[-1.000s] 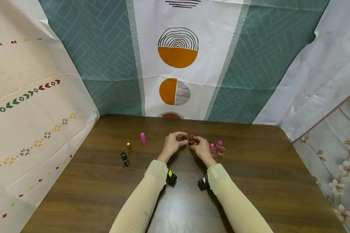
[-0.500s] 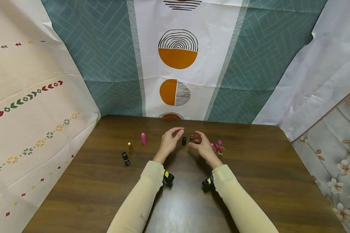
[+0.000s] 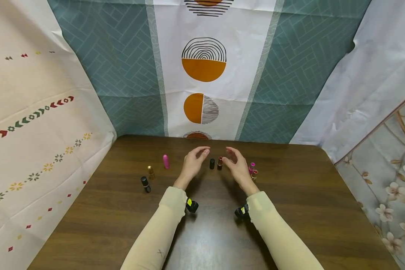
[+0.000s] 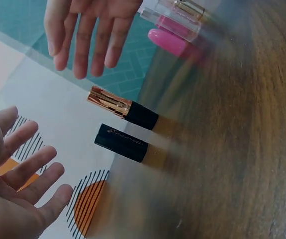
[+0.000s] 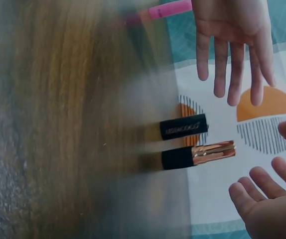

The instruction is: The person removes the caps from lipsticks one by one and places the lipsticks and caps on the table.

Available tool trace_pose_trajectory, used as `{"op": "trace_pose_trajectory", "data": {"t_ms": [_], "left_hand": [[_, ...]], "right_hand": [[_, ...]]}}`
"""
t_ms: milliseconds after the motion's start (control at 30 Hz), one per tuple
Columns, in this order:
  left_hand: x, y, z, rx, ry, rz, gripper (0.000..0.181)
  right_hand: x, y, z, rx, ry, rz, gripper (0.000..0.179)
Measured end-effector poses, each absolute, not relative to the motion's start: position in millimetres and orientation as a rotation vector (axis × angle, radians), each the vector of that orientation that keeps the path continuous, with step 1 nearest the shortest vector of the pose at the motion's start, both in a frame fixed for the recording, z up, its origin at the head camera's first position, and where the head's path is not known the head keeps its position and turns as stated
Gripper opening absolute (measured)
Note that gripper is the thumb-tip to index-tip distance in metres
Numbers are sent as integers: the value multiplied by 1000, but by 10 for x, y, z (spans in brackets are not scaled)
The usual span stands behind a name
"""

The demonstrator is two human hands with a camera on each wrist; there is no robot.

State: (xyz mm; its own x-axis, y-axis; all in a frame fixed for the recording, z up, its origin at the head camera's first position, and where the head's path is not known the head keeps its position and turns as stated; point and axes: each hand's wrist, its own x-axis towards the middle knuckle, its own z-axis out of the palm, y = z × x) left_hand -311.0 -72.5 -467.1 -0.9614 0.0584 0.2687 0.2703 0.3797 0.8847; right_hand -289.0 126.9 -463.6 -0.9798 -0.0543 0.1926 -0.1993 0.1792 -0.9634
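Between the two hands, a black lipstick cap (image 3: pixel 212 164) and an uncapped lipstick (image 3: pixel 220 163) stand side by side on the table. The lipstick has a black base and a shiny copper-coloured upper tube, plain in the left wrist view. My left hand (image 3: pixel 193 165) is held to the left of the cap, its fingers relaxed and apart from it. On the other side, my right hand (image 3: pixel 237 168) hovers beside the lipstick with fingers loosely spread. Neither hand holds anything. In the right wrist view, lettering shows on the cap (image 5: pixel 184 127).
At the left stand a pink bullet-shaped piece (image 3: pixel 166 161), a gold tube (image 3: pixel 150 172) and a black tube (image 3: pixel 145 184). Right of the right hand are a magenta tube (image 3: pixel 252 167) and a gold-based one (image 3: pixel 254 174). A patterned cloth (image 3: pixel 202 82) hangs behind the table (image 3: pixel 290 210).
Both hands have let go and drawn apart, the left leaving the black cap and the right leaving the lipstick. Cap and lipstick stay standing side by side.
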Motion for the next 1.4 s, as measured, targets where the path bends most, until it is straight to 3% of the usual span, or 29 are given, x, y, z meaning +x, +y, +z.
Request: {"op": "trace_pose_trajectory", "data": {"t_ms": [667, 1400], "left_hand": [[-2968, -871, -4680, -219, -2362, -1607, 31], [-2889, -1068, -4559, -144, -2165, -1640, 25]], "right_hand": [[-2615, 1036, -4476, 493, -2154, 1896, 37], [-2593, 808, -4743, 504, -2133, 2151, 33]]}}
